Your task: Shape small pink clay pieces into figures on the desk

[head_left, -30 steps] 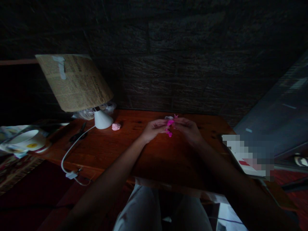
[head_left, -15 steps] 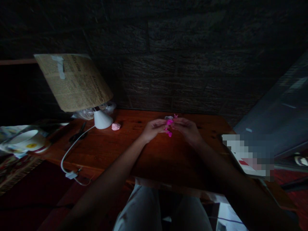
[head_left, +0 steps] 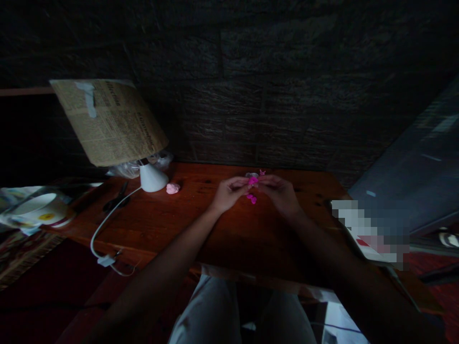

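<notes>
My left hand (head_left: 231, 191) and my right hand (head_left: 281, 191) meet over the wooden table. Between their fingertips they pinch a bright pink clay-like piece (head_left: 253, 180), partly covered by the fingers. Just below it, more bright pink bits (head_left: 252, 198) show between the hands; whether they rest on the table is hard to tell. Behind my right fingers is a small pink figure-like shape (head_left: 262, 172). A small pale, clear-looking object (head_left: 251, 175) lies behind the fingertips, mostly hidden.
A lamp (head_left: 153, 177) with a newspaper-print shade stands left on the table (head_left: 179, 215), a pale pink lump (head_left: 172, 188) beside its base. Scissors (head_left: 116, 203), the lamp's cord (head_left: 96, 234) and a white round container (head_left: 45, 210) lie further left. A blurred-out flat item (head_left: 369, 239) sits right.
Both hands have shifted only slightly, still pinching the bright pink piece. A wider gap now shows between that piece and the pink bits below it.
</notes>
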`<state>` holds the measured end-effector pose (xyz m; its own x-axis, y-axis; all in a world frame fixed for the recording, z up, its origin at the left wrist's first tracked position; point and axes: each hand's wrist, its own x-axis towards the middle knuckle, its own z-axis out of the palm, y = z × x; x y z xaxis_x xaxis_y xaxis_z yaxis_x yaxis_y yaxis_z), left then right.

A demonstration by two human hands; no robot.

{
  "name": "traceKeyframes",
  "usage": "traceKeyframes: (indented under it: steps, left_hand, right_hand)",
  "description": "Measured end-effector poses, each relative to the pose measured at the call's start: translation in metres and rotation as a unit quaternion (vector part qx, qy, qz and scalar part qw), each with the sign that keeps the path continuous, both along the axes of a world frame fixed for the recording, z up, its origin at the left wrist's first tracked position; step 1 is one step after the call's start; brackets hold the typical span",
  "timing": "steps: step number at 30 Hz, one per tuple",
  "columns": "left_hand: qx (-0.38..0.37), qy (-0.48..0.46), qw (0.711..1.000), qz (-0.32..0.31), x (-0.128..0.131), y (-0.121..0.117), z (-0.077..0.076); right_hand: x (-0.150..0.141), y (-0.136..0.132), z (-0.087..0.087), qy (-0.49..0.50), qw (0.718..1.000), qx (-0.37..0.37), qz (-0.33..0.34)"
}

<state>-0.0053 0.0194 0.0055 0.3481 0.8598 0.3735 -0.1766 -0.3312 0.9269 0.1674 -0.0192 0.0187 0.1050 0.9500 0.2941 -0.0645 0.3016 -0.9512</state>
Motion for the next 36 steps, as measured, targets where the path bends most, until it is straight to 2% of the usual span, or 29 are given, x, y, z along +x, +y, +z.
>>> traceKeyframes:
  steps: [9, 15, 24, 32, 36]
  left_hand:
    - [0.107, 0.033, 0.99, 0.083, 0.004, -0.005, 0.0]
    - [0.097, 0.042, 0.989, 0.101, 0.004, -0.005, -0.004]
    - [0.108, 0.047, 0.984, 0.137, 0.004, -0.01, 0.0]
    - [0.208, 0.055, 0.96, 0.181, 0.003, -0.012, 0.003]
    - [0.218, 0.063, 0.956, 0.189, 0.002, -0.012, 0.005]
  right_hand:
    - [-0.008, -0.001, -0.004, 0.054, 0.998, -0.036, -0.021]
    - [-0.014, -0.003, -0.007, 0.139, 0.988, -0.065, 0.01]
    - [-0.02, -0.005, -0.01, 0.115, 0.992, -0.048, 0.016]
    - [-0.027, -0.01, -0.004, 0.148, 0.986, -0.081, 0.017]
    - [-0.03, -0.013, -0.001, 0.177, 0.979, -0.094, 0.029]
